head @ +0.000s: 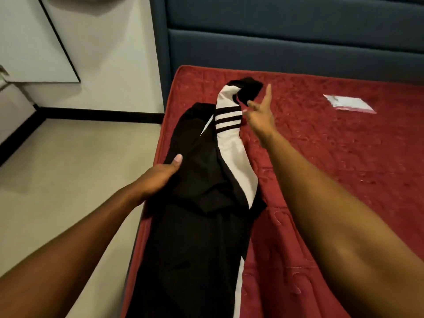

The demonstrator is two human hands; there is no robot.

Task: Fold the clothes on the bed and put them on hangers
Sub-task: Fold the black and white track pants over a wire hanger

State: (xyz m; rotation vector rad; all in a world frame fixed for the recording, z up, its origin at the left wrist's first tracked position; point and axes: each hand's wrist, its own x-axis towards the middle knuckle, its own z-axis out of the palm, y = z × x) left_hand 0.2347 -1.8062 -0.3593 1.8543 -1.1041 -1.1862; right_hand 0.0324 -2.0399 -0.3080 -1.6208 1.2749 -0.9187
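A black garment (190,237) lies lengthwise along the bed (321,161). The left hand (160,175) pinches its edge, thumb on top and fingers tucked beneath the fabric. Farther on, the right hand (259,115) hovers with fingers spread, just right of the garment's white striped sleeve (231,143). Well to that hand's right lies a plastic packet (351,103).

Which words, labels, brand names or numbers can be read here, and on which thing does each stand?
No text can be read.
The black and white garment shows only three black stripes, no lettering.
The clear packet on the red mattress is too blurred to tell whether it bears print.
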